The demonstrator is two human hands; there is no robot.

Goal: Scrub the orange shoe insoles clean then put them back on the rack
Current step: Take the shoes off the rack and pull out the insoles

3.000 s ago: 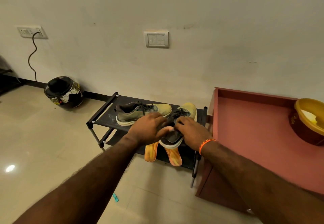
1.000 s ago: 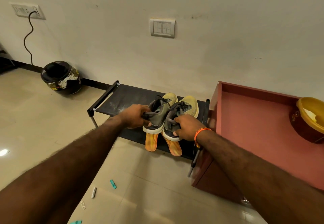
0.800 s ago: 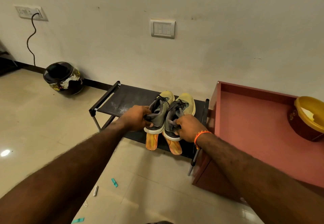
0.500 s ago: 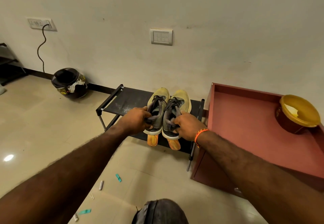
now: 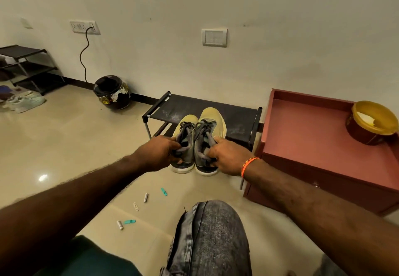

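Head view: we count two grey-and-yellow sneakers, our left hand (image 5: 158, 152) grasping one sneaker (image 5: 185, 144), right hand (image 5: 228, 157) grasping the other sneaker (image 5: 208, 137); insoles hidden.

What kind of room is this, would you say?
Probably a home entryway or hall: a low shoe rack against the wall, a helmet on the tiled floor, and a second rack with shoes farther left.

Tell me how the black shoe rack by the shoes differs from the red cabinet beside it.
The shoe rack is an open black frame with a dusty fabric shelf; the red cabinet is a solid box with a raised rim. The rack's top looks lower than the cabinet's. A yellow-lidded tub sits on the cabinet; the rack's visible top holds nothing. Both stand against the wall.
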